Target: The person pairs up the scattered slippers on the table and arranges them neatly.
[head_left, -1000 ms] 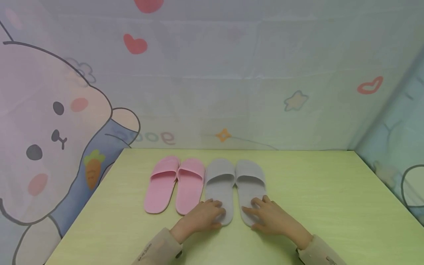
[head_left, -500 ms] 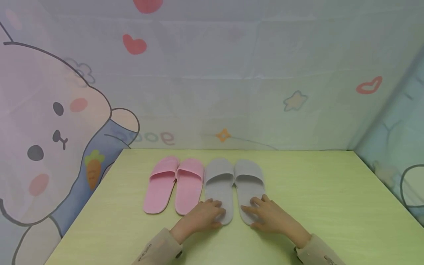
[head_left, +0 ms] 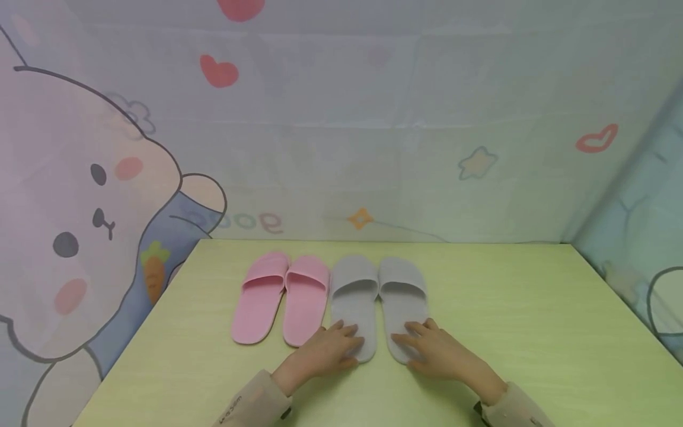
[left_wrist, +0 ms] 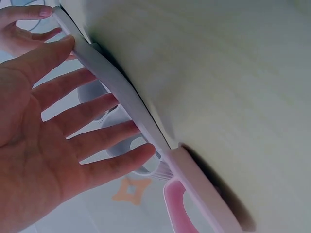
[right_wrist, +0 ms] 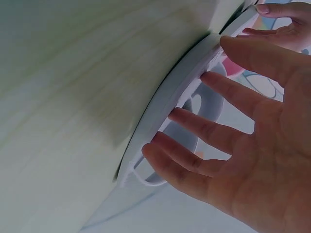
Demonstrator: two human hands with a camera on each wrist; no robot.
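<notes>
Two grey slippers lie side by side with toes pointing away from me, the left one (head_left: 354, 311) and the right one (head_left: 400, 308). My left hand (head_left: 326, 351) rests over the heel end of the left grey slipper, its fingers spread. In the left wrist view, the fingertips (left_wrist: 131, 127) are right at that slipper's sole (left_wrist: 114, 85). Over the other heel end, my right hand (head_left: 440, 351) has its fingers spread in the same way. The right wrist view shows its fingertips (right_wrist: 176, 114) at the upper face of the right slipper's sole (right_wrist: 160, 104).
Two pink slippers, the left one (head_left: 258, 314) and the right one (head_left: 303, 311), lie to the left, close against the grey pair. All of them are on a pale yellow-green table (head_left: 512, 314). Behind it hangs a printed cloth (head_left: 341, 148) with a cartoon animal.
</notes>
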